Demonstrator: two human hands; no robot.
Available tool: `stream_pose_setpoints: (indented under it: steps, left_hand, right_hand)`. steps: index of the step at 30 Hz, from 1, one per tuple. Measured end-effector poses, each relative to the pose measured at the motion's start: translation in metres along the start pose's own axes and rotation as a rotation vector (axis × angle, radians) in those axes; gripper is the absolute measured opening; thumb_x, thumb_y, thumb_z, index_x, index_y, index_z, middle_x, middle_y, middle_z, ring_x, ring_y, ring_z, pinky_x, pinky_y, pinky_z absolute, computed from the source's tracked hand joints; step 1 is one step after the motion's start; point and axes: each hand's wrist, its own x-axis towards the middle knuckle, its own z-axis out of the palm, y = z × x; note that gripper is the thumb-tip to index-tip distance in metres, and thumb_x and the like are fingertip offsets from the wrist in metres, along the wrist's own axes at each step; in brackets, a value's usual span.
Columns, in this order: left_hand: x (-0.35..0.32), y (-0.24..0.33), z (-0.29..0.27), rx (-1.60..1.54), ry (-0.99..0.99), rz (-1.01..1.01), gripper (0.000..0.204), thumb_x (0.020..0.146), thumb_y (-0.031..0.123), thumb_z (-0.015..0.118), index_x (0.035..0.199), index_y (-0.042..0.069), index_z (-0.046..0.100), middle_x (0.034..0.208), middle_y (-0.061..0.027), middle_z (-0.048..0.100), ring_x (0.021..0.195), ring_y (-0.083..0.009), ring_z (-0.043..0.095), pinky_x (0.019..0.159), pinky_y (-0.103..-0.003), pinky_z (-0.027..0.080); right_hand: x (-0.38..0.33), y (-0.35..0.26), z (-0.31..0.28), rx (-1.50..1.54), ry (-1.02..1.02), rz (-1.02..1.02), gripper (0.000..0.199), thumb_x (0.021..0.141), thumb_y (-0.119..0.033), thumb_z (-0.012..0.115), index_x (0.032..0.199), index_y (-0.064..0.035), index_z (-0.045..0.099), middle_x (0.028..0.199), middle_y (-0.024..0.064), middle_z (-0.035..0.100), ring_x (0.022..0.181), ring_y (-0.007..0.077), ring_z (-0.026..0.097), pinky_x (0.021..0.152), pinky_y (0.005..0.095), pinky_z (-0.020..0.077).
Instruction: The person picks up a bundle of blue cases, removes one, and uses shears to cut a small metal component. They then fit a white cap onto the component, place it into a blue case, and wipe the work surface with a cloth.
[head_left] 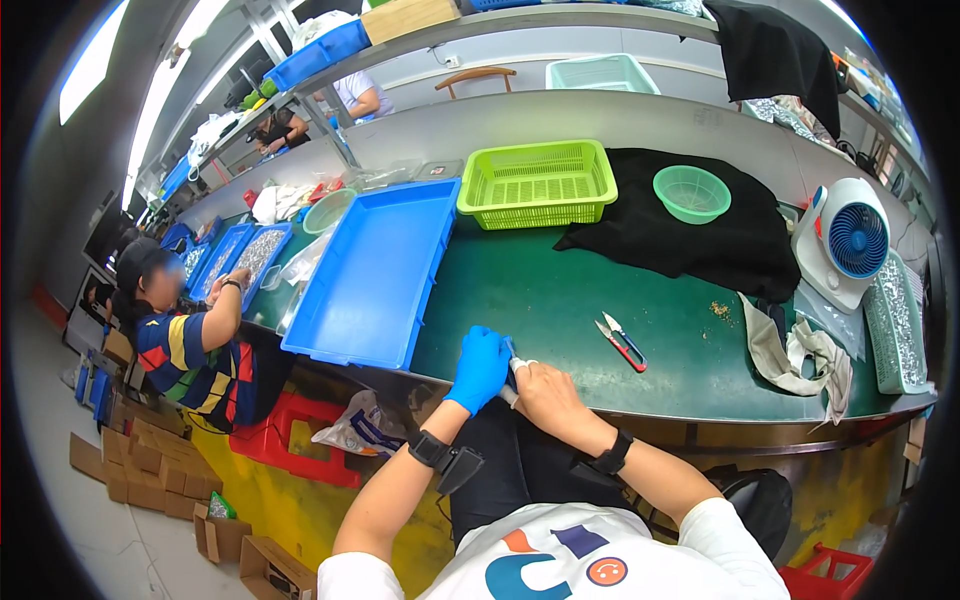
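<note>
My left hand (480,368), in a blue glove, is held at the table's near edge with its fingers curled. Close against it is my right hand (550,397), bare over the back, with white coverings on some fingertips. Both hands are closed toward each other, and a small blue piece (510,347) shows between them. What they hold, if anything, is too small and hidden to make out. To the right of my hands, red-and-black thread snips (622,343) lie on the green table (520,290) with their blades pointing away from me.
A big blue tray (375,270) lies left, with a green basket (540,213) behind. A mint bowl (692,194) sits on black cloth (740,250). At right are a fan (855,240), pale cloth (790,355) and a long basket (898,330). A co-worker (190,330) sits left.
</note>
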Motion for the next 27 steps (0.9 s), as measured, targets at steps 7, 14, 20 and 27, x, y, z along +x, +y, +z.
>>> stream_pose_setpoints:
  steps: [7,14,20,27]
  left_hand:
    - [-0.001,-0.004,-0.001,-0.076,0.04,-0.012,0.006,0.071,0.007,0.061,0.072,0.001,0.059,0.091,-0.0213,0.053,0.085,-0.0367,0.052,0.075,-0.042,0.044]
    - [-0.041,0.007,-0.005,-0.211,0.427,-0.006,0.032,0.075,0.014,0.065,0.1,-0.002,0.054,0.111,-0.021,0.047,0.104,-0.0358,0.046,0.088,-0.039,0.04]
    - [-0.076,0.037,0.012,-0.219,0.226,-0.323,0.069,0.072,0.019,0.07,0.126,-0.003,0.034,0.123,-0.0216,0.039,0.114,-0.037,0.04,0.094,-0.039,0.037]
    - [-0.086,-0.003,0.012,-0.336,0.246,-0.163,0.061,0.074,0.012,0.069,0.125,-0.001,0.037,0.117,-0.0152,0.046,0.103,-0.0247,0.049,0.088,-0.033,0.041]
  right_hand:
    - [0.004,0.01,-0.009,0.1,-0.106,-0.019,0.04,0.071,-0.023,0.07,0.097,0.0004,0.051,0.082,0.016,0.055,0.08,0.0333,0.056,0.064,0.0413,0.0477]
    - [0.023,0.025,-0.021,0.24,-0.143,0.073,0.04,0.076,-0.02,0.066,0.105,0.002,0.048,0.096,0.0198,0.054,0.087,0.0357,0.055,0.076,0.0435,0.0447]
    - [0.044,0.063,0.01,0.254,-0.155,0.142,0.03,0.083,-0.016,0.054,0.108,0.0003,0.051,0.101,0.0215,0.056,0.094,0.037,0.053,0.08,0.0422,0.0434]
    - [0.029,0.047,-0.01,0.349,-0.212,0.226,0.024,0.085,-0.017,0.05,0.103,-0.003,0.057,0.097,0.0195,0.058,0.093,0.0353,0.055,0.08,0.0404,0.0439]
